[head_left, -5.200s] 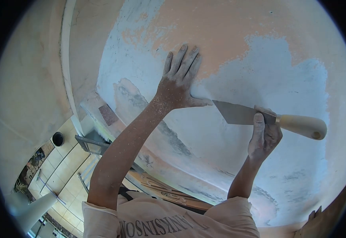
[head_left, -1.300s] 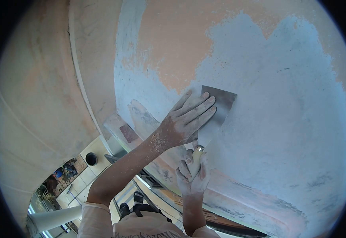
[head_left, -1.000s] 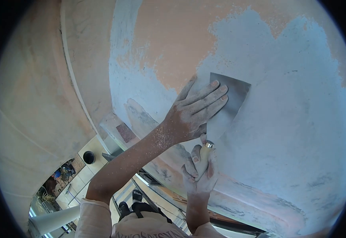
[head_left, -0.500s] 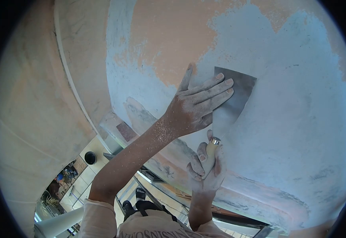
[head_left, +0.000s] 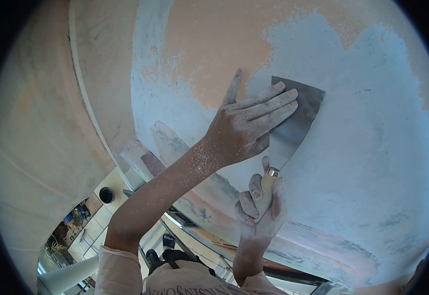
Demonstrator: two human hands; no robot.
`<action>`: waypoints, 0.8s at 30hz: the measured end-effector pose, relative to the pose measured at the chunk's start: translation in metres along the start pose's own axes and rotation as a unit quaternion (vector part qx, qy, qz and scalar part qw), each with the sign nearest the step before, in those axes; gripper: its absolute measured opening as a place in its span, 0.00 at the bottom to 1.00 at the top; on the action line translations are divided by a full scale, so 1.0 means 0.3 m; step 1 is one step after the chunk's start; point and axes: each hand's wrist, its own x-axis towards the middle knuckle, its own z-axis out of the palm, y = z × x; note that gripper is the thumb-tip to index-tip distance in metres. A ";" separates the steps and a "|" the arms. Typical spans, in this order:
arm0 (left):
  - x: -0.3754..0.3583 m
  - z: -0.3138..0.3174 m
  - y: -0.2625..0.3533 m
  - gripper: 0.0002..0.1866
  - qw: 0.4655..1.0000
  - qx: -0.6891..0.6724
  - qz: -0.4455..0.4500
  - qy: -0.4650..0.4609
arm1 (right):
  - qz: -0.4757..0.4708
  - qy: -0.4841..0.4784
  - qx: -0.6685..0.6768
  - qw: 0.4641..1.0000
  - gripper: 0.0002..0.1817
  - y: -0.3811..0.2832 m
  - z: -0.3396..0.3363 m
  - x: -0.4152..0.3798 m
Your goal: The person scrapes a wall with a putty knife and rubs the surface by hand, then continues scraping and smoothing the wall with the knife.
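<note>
My right hand [head_left: 261, 209] is closed around the pale handle [head_left: 267, 189] of a broad putty knife, whose metal blade [head_left: 305, 110] lies against a wall-like curved surface [head_left: 352, 147]. That surface is coated light blue, with bare tan patches [head_left: 219, 39]. My left hand [head_left: 256, 115] lies flat on the blade with fingers stretched out, one finger splayed away from the others. Whitish dust covers both hands and speckles the left forearm. Part of the blade is hidden beneath the left fingers.
A raised pale strip [head_left: 84, 93] runs down the left, beside another curved tan surface [head_left: 28, 123]. Below are a tiled floor [head_left: 96, 226], a black bucket [head_left: 107, 195], a plant [head_left: 55, 247] and a grey pipe [head_left: 69, 275]. My feet [head_left: 160, 250] show at the bottom.
Both hands and the putty knife have shifted slightly to the right; the blade and left hand also sit a little higher. The grip is unchanged.
</note>
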 end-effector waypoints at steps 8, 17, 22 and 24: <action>0.021 0.006 0.004 0.19 1.000 -0.003 -0.016 0.024 | -0.007 0.034 -0.029 0.999 0.24 0.004 0.017 -0.014; 0.032 0.008 0.010 0.20 1.000 -0.001 -0.012 0.022 | -0.012 0.030 -0.028 0.999 0.24 -0.007 0.029 -0.040; 0.042 0.012 0.024 0.20 0.999 -0.021 -0.006 0.026 | -0.022 0.028 -0.040 0.999 0.25 -0.015 0.022 -0.054; 0.045 0.005 0.028 0.20 1.000 -0.018 -0.009 0.019 | -0.019 0.026 -0.034 0.999 0.25 -0.011 0.065 -0.041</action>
